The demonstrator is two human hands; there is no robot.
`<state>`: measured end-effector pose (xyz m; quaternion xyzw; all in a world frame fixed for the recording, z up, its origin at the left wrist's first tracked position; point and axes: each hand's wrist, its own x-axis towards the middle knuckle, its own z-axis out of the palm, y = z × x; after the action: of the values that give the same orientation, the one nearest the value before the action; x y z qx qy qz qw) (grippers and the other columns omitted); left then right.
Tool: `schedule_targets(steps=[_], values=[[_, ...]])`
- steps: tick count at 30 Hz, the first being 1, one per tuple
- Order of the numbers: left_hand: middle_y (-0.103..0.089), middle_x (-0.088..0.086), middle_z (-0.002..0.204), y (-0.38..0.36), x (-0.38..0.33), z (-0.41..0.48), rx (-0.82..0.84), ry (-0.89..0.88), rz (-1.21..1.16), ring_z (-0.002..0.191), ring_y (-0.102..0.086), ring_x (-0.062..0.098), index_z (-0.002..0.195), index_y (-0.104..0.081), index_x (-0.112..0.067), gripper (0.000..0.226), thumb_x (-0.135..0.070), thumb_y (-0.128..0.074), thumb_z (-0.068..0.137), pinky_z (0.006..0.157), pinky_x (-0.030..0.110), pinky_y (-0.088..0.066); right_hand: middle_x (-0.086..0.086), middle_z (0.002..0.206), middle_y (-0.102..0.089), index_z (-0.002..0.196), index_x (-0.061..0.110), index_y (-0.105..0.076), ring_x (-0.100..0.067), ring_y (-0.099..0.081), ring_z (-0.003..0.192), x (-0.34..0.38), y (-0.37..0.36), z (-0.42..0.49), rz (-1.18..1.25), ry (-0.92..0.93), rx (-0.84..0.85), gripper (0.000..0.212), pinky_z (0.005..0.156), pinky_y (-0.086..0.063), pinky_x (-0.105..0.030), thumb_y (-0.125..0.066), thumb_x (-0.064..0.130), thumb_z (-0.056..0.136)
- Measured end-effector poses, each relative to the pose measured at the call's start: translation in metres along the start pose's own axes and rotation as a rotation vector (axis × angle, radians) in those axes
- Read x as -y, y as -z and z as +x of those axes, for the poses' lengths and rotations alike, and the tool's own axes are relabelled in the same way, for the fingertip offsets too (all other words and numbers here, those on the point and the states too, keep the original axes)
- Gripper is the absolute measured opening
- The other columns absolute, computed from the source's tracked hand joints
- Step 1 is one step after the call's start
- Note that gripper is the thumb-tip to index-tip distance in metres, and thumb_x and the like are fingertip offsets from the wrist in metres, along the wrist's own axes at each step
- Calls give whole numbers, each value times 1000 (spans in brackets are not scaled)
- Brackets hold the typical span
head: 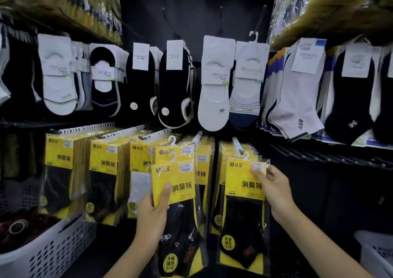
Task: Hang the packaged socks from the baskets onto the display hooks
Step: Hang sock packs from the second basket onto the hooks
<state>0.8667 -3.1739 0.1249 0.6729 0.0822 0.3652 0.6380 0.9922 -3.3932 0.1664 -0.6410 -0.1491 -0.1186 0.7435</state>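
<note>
Your sock pack, low in the centre of the frame, looks light, flat and slippery in its film. The yellow card is the stiff part, and your left hand grips it there. Right of centre, your right hand pinches a second pack just under a display hook. A basket sits lower left.

A clear-plastic pack of black socks with a yellow header card is held upright in front of the hanging rows, its white hanger free of any peg. A 2nd matching pack is upright to its right, its hanger at the tip of a white-sleeved display hook loaded with like packs; whether it has caught is unclear. A white perforated plastic basket sits at lower left, another basket at lower right.
</note>
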Motion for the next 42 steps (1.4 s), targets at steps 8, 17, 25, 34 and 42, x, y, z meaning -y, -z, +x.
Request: schedule_targets(steps=[8,17,25,34,42], values=[[-69,-3,79,-5,-3,2,-28,-3,16,86,-65,2,93,-59,-43,15,-50,-50,82,62,15,-51,4,91,-72,88,27,-62,-8,-67,86,-23,-19,43,-61,75,-64,9,70,-51,-22,-63,18,90],[-54,-16,91,-12,-6,-4,-60,15,16,90,-46,-12,97,-63,-27,33,-52,-49,82,72,24,-50,-1,103,-67,97,22,-61,-12,-62,95,-33,-8,47,-70,32,-98,7,86,-49,-29,-60,18,92],[-57,4,86,-15,-6,-6,-69,23,2,89,-57,4,95,-61,-36,21,-50,-51,83,69,17,-49,5,101,-70,102,22,-63,-7,-68,93,-12,-3,34,-77,133,107,12,72,-56,-20,-57,18,93],[-58,-13,89,-21,-6,-9,-32,-14,-46,89,-56,-9,101,-64,-17,31,-43,-53,87,63,11,-50,-12,110,-65,105,7,-60,-21,-60,95,-35,-15,55,-158,-138,-340,29,81,-46,-29,-74,17,82],[-72,-25,78,-32,-3,-16,42,54,-145,76,-66,-11,94,-67,-30,22,-43,-63,76,57,0,-44,4,114,-60,101,25,-63,-11,-55,108,-25,-27,-23,-72,-83,-29,19,74,-42,-17,-66,35,86]])
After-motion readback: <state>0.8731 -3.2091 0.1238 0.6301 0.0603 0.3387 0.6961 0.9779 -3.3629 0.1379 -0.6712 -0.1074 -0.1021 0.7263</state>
